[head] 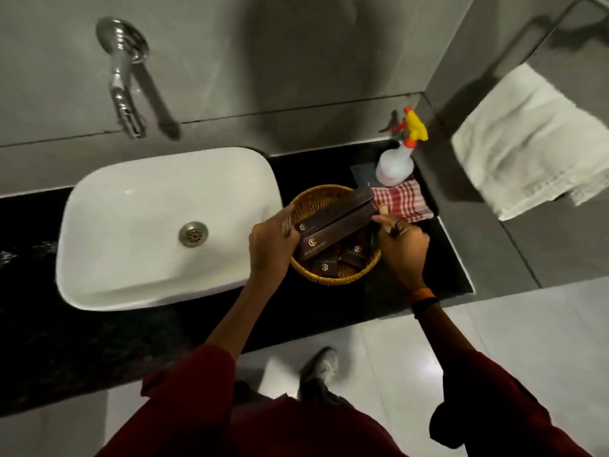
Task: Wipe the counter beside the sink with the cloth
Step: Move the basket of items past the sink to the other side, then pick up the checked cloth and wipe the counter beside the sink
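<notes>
A red-and-white checked cloth (403, 201) lies folded on the black counter (329, 311), to the right of the white sink (158, 225) and behind a round wicker basket (306, 199). The basket holds several dark brown boxes (333, 222). My left hand (272, 247) grips the basket's left rim and the end of a long box. My right hand (400, 250) grips the basket's right rim. Neither hand touches the cloth.
A white spray bottle (395, 163) with a yellow trigger stands behind the cloth in the corner. A chrome tap (127, 90) juts from the wall above the sink. A white towel (534, 143) hangs on the right wall. The counter's front edge runs below the basket.
</notes>
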